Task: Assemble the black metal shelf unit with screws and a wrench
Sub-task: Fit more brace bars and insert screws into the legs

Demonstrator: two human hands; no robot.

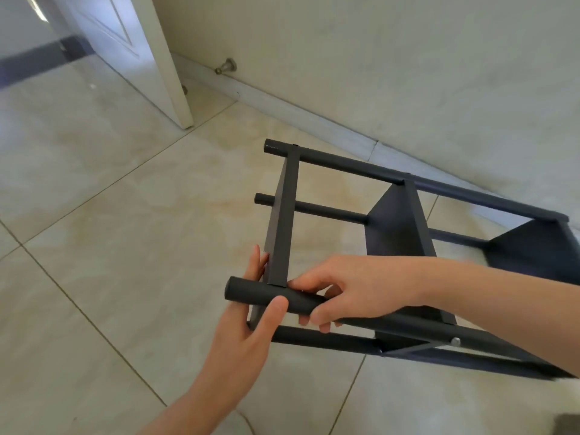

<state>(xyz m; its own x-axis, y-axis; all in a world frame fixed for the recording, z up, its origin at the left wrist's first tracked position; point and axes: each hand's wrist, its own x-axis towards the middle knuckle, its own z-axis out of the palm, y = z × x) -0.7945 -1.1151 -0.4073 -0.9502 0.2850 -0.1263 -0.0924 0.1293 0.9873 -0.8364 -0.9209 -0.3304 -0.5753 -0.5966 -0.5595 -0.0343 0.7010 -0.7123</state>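
Note:
The black metal shelf unit (398, 221) lies on its side above the tiled floor, its round posts running left to right and its flat shelf panels standing on edge. My right hand (351, 287) grips the nearest post (248, 291) just right of the leftmost panel (282, 221). My left hand (248, 324) comes from below, thumb over that post, straight fingers behind the panel's lower end. A silver screw head (455, 341) shows on the lower post at the right. No wrench is in view.
Beige floor tiles (110, 246) spread to the left and front. A white door (125, 42) stands open at the top left, with a metal door stop (226, 65) on the skirting. The wall runs diagonally behind the shelf.

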